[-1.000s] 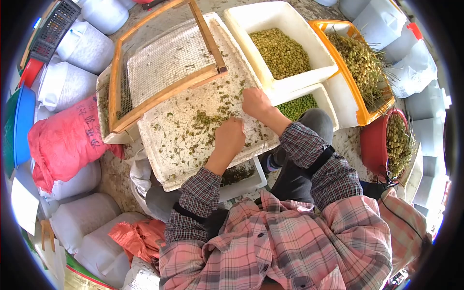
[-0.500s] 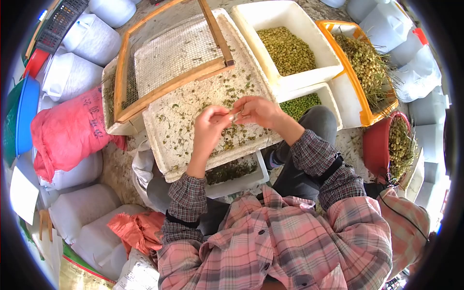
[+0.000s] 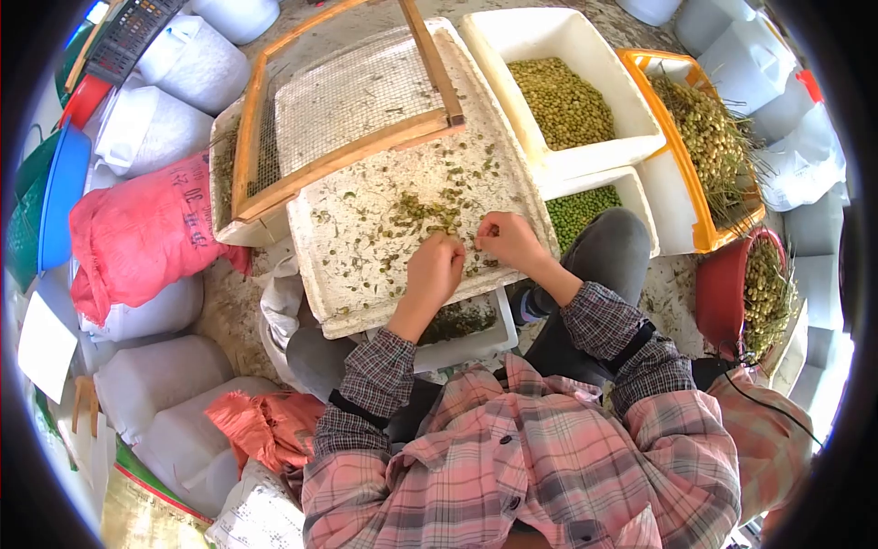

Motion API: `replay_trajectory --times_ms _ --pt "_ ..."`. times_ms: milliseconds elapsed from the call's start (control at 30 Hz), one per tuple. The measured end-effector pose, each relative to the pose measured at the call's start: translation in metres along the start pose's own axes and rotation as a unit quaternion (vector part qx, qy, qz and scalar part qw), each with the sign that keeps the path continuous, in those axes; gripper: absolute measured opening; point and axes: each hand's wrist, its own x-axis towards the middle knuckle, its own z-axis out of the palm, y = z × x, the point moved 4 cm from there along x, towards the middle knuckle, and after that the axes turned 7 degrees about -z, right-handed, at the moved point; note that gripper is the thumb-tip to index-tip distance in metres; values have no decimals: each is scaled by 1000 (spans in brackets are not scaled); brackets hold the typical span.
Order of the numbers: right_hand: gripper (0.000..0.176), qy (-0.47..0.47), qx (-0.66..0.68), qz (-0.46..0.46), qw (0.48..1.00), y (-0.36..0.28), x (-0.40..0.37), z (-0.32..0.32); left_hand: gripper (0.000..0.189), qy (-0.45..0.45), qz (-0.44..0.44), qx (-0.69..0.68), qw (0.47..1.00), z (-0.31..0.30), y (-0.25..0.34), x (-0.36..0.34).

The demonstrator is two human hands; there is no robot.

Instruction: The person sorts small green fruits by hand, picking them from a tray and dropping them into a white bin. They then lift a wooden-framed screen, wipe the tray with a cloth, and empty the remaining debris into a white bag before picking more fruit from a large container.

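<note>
Small greenish-brown berries and stem bits [image 3: 422,212] lie scattered over a white foam board [image 3: 357,197]. Low over its near part is my left hand [image 3: 436,265], fingers curled together; what they hold, if anything, is too small to make out. My right hand [image 3: 508,240] is beside it on the right, its fingertips pinched close to the board, and any small thing between them is hidden. A gap separates the two hands. A wood-framed mesh screen [image 3: 347,160] rests across the board's far left part.
Foam boxes of yellowish berries [image 3: 562,102] and green berries [image 3: 585,209] stand right of the board. Beyond are an orange-rimmed box [image 3: 700,137] and a red basin [image 3: 722,293] with berry stems. A grey tray [image 3: 466,339] sits below; a pink sack [image 3: 146,233] is left.
My hands, close together over the board before, have come apart and down nearer its surface, the left one moving right. The whole view has shifted slightly.
</note>
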Motion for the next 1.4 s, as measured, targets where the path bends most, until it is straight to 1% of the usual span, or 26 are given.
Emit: replay_trajectory --times_ms 67,133,233,333,400,433,467,533,567,633,667,700,767,900,933,1000,1033,1100,1133,1167,1200,1233,1300,1333,1367,1400 --pt "14 -8 -91 -6 996 -1 0 6 5 -29 5 34 999 -3 -2 -7" --pt "14 1 -162 -20 987 -4 1 10 3 -29 -6 2 1000 -13 -1 -12" --pt "15 4 -183 -44 982 -4 6 15 2 -34 -43 -32 998 -25 -8 -15" --pt "14 -7 -174 -45 984 -3 10 16 2 -30 -87 -61 994 -37 -20 -15" --pt "12 -27 -30 11 999 -3 11 9 5 -7 -107 -60 992 -41 -35 -14" --pt "11 -38 43 39 998 -6 11 7 5 29 -75 -31 996 -46 -39 -12" --pt "11 -47 132 78 987 -9 9 6 6 42 -82 -52 994 -49 -46 -11" --pt "10 -62 305 155 938 -17 3 5 9 66 -95 -94 989 -58 -49 -8" --pt "10 -61 338 162 925 -18 2 8 12 55 -107 -117 986 -56 -54 -7" --pt "10 -60 403 175 896 -21 -1 17 12 54 -123 -135 982 -56 -48 -9" --pt "10 -64 419 177 888 -22 -2 21 13 53 -131 -143 980 -56 -44 -10" --pt "10 -69 435 180 880 -22 -4 24 13 15 -173 -203 964 -52 -42 -12" --pt "10 -74 454 183 869 -24 -7 31 15 -61 -254 -316 912 -44 -38 -17" --pt "10 -78 448 174 873 -26 -12 43 18 -97 -243 -459 849 -33 -23 -23" --pt "10 -79 442 169 877 -25 -13 45 18 -91 -243 -464 847 -33 -21 -23" --pt "12 -70 460 193 864 -22 -15 49 17 -79 -243 -473 843 -34 -16 -23" --pt "12 -66 469 204 857 -21 -16 49 16 -62 -239 -418 874 -36 -17 -21" --pt "15 -67 526 214 820 -24 -17 48 13 -27 -226 -304 925 -43 -22 -10" --pt "17 -66 554 219 800 -26 -19 46 12 20 -127 -164 978 -49 -19 0" --pt "18 -59 536 217 814 -25 -20 43 12 68 -26 -19 997 -53 -16 11" --pt "19 -53 516 215 827 -24 -20 38 13 114 77 127 982 -53 -11 19" --pt "20 -46 496 210 841 -24 -19 34 14 52 30 40 997 -45 -15 28" --pt "21 -19 307 166 937 -25 -16 21 11 -24 37 57 997 -29 -17 41" --pt "21 -4 207 142 968 -26 -15 15 10 -63 40 65 995 -20 -19 45" --pt "21 -8 207 133 969 -24 -14 13 8 -39 77 94 992 -16 -19 48" --pt "21 -12 208 125 970 -22 -12 11 8 -50 79 114 989 -15 -15 50"
